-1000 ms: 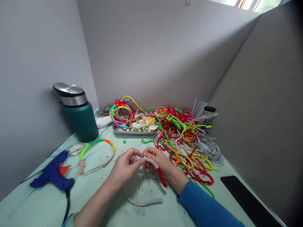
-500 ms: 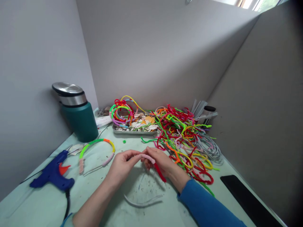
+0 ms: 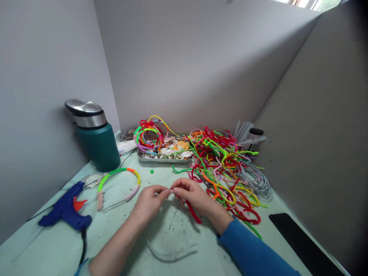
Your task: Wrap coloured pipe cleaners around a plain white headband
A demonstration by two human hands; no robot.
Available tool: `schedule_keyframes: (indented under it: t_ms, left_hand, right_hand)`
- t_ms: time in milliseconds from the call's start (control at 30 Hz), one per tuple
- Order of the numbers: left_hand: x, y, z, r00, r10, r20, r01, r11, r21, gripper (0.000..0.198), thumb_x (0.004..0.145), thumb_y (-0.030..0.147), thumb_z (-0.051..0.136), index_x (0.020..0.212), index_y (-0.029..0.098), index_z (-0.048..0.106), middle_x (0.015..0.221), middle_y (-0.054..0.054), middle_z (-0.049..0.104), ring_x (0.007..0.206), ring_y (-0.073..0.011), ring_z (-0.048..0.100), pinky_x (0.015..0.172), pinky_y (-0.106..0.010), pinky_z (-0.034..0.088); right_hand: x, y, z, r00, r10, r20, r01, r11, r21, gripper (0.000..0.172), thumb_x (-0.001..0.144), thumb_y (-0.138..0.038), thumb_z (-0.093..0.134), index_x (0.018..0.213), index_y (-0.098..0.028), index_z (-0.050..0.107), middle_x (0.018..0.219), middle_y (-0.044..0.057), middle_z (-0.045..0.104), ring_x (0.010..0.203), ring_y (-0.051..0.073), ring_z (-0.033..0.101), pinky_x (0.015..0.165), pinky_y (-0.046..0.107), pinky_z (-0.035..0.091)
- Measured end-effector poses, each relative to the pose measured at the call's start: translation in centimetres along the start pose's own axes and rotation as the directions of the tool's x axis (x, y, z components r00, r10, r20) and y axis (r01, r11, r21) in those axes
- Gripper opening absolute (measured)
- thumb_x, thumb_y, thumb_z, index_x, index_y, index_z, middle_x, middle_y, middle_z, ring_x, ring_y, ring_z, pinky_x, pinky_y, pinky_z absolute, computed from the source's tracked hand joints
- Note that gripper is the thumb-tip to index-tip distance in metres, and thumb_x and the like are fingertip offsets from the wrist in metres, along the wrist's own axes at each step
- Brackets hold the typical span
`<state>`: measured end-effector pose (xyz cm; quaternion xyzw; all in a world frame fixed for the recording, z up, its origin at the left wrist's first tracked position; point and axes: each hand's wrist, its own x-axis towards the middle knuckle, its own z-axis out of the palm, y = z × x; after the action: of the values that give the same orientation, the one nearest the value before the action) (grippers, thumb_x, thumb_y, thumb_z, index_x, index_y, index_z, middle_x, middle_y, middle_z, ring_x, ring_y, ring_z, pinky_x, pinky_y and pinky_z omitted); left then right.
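Both hands are pinched together over the middle of the table on a wire piece wrapped in pink and red pipe cleaner. My left hand grips its pink end between thumb and forefinger. My right hand closes over the pink stretch, hiding most of it, while the red part sticks out below the palm. A bare grey wire loop curves beneath the hands; whether it joins the held piece I cannot tell. Left of them lies a wire headband wrapped in green, orange, yellow, lilac and peach.
A blue hot glue gun lies at left, near a teal bottle. Behind the hands, a metal tray holds buttons and wrapped hoops. Tangled pipe cleaners and coiled grey wire spread at right, beyond a black strip.
My right hand's fingers have slid up and over the pink stretch, which showed before and is now mostly covered. The grey wire loop has shifted slightly towards me.
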<state>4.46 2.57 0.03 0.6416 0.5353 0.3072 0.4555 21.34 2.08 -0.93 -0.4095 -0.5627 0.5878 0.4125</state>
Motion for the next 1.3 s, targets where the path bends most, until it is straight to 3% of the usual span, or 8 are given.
schedule_keyframes:
  t_ms: [167,467,700,800,900,1033,1133,1300]
  left_hand:
    - [-0.3,0.6,0.2,0.996,-0.079,0.031,0.081,0.995,-0.055,0.036,0.069,0.051,0.055,0.063,0.016,0.06,0.048,0.006,0.045,0.042,-0.0082,0.032,0.044,-0.022,0.022]
    - [-0.3,0.6,-0.2,0.944,-0.185,0.274,0.269,0.911,-0.313,0.036,0.072,0.051,0.056,0.065,0.016,0.054,0.041,0.011,0.019,0.037,-0.0049,0.013,0.037,-0.021,0.008]
    - [-0.3,0.3,-0.2,0.927,-0.137,0.349,0.298,0.833,-0.466,0.028,0.068,0.038,0.065,0.081,0.016,0.056,0.043,0.013,0.025,0.036,-0.0029,0.011,0.034,-0.018,0.009]
    - [0.0,0.1,0.3,0.967,-0.142,0.211,0.222,0.876,-0.427,0.037,0.063,0.032,0.069,0.093,0.018,0.051,0.059,0.008,0.052,0.034,-0.0018,0.024,0.034,-0.017,0.016]
    - [0.3,-0.5,0.6,0.998,0.015,0.06,0.006,0.941,-0.338,0.031,0.064,0.029,0.067,0.087,0.018,0.049,0.067,0.003,0.06,0.048,-0.0075,0.047,0.043,-0.018,0.031]
    - [0.2,-0.6,0.6,0.977,0.214,-0.026,-0.215,0.976,-0.044,0.014,0.07,0.019,0.056,0.083,0.02,0.052,0.074,0.002,0.063,0.06,-0.0113,0.053,0.054,-0.021,0.035]
    - [-0.4,-0.2,0.5,0.951,0.306,-0.055,-0.289,0.936,0.203,0.013,0.073,0.015,0.051,0.084,0.021,0.052,0.074,0.003,0.062,0.06,-0.0121,0.052,0.055,-0.023,0.034]
    - [-0.8,0.0,0.6,0.918,0.397,0.003,-0.371,0.856,0.36,0.014,0.075,0.014,0.049,0.086,0.022,0.05,0.081,0.001,0.063,0.076,-0.0159,0.058,0.065,-0.024,0.037]
  right_hand:
    - [0.0,0.0,-0.1,0.999,-0.032,0.012,0.032,0.999,-0.025,0.016,0.076,-0.03,0.061,0.083,-0.015,0.061,0.062,-0.005,0.052,0.049,0.007,0.042,0.047,0.019,0.033]
    - [-0.1,-0.1,-0.3,0.999,-0.048,0.025,0.049,0.997,-0.055,0.017,0.078,-0.03,0.06,0.085,-0.015,0.062,0.068,-0.002,0.057,0.051,0.007,0.042,0.049,0.02,0.032]
    - [0.1,-0.2,-0.2,0.998,-0.069,-0.011,0.067,0.995,-0.079,0.017,0.078,-0.028,0.059,0.087,-0.015,0.061,0.067,-0.002,0.056,0.05,0.007,0.042,0.047,0.019,0.033]
    - [0.1,-0.2,-0.2,0.997,-0.064,-0.034,0.061,0.995,-0.081,0.017,0.077,-0.03,0.06,0.085,-0.015,0.061,0.066,-0.002,0.055,0.049,0.006,0.042,0.046,0.02,0.032]
    - [0.2,-0.1,-0.2,0.997,-0.067,-0.031,0.064,0.995,-0.082,0.016,0.078,-0.03,0.059,0.083,-0.015,0.061,0.064,-0.003,0.054,0.049,0.007,0.042,0.046,0.02,0.031]
    - [0.2,0.1,-0.2,0.997,-0.066,-0.036,0.063,0.995,-0.079,0.015,0.078,-0.03,0.059,0.082,-0.016,0.061,0.062,-0.004,0.052,0.047,0.006,0.041,0.045,0.02,0.031]
    - [0.1,0.3,-0.1,0.997,-0.071,-0.042,0.067,0.995,-0.08,0.014,0.078,-0.029,0.059,0.082,-0.016,0.061,0.063,-0.004,0.052,0.048,0.006,0.041,0.046,0.019,0.031]
    - [0.1,0.5,-0.1,0.997,-0.061,-0.041,0.058,0.996,-0.067,0.014,0.079,-0.03,0.058,0.083,-0.016,0.06,0.062,-0.004,0.052,0.047,0.006,0.04,0.046,0.019,0.031]
